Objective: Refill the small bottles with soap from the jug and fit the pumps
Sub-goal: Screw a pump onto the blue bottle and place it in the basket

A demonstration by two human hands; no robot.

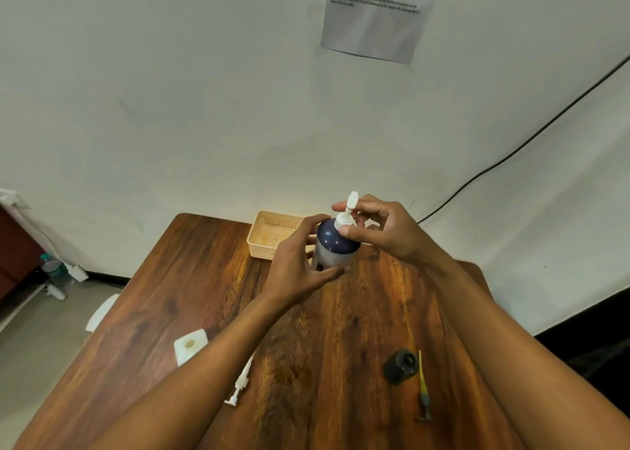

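Item: 1 blue bottle [335, 245], upright near the basket [269, 234]. Our left hand [300, 272] wraps its body; our right hand [381, 231] pinches the pump [346, 216] collar. We'd twist gently, keeping threads square.

2 bare forearms enter from 5 and 7 o'clock — no sleeves, watch or rings visible. The left hand [300, 265] and right hand [381, 231] are ungloved — nails short.
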